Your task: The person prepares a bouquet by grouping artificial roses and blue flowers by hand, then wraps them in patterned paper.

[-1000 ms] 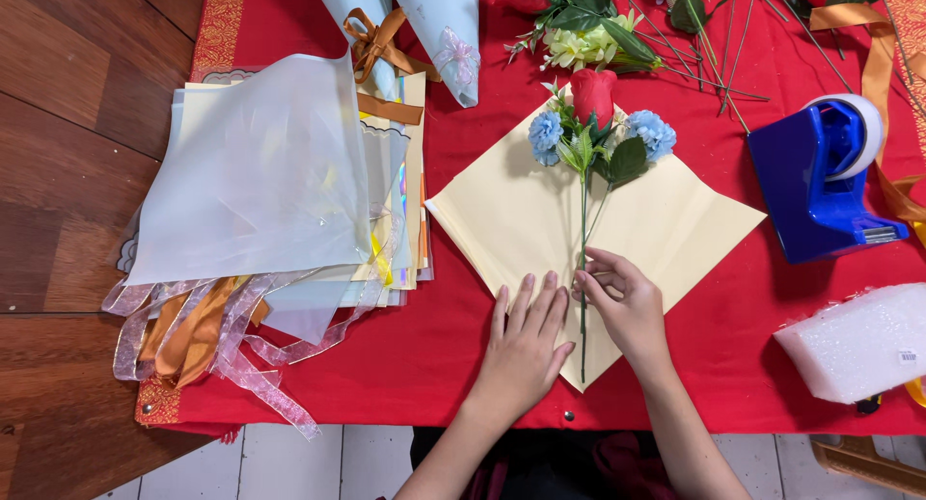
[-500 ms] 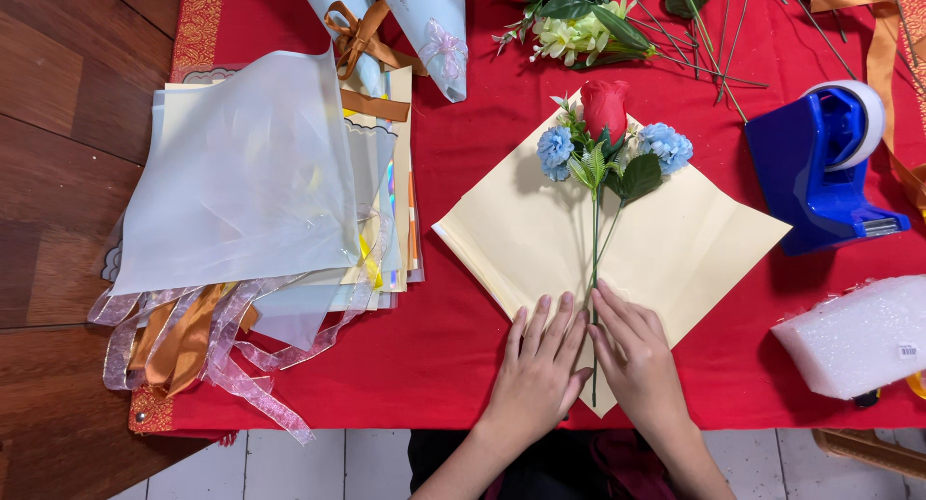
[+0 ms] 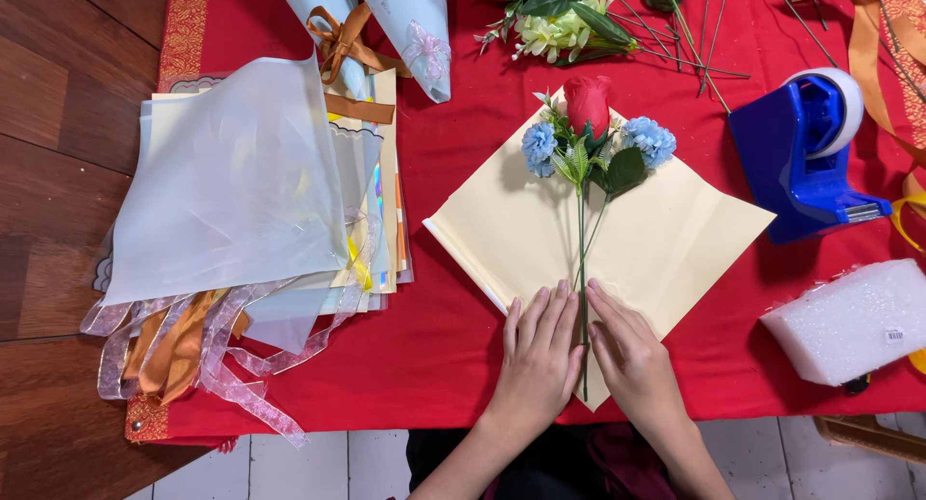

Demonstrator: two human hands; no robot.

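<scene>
Your left hand [image 3: 540,351] and right hand [image 3: 632,351] lie flat, fingers together, on the cream paper [image 3: 521,230]. The flower stem [image 3: 582,269] runs between them.

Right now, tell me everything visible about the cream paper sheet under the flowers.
The cream paper sheet is square, matte and lies flat like a diamond on the red cloth, its left edge folded over. A red rose with two blue flowers rests along its middle. The left hand and right hand press its lower corner flat.
</scene>
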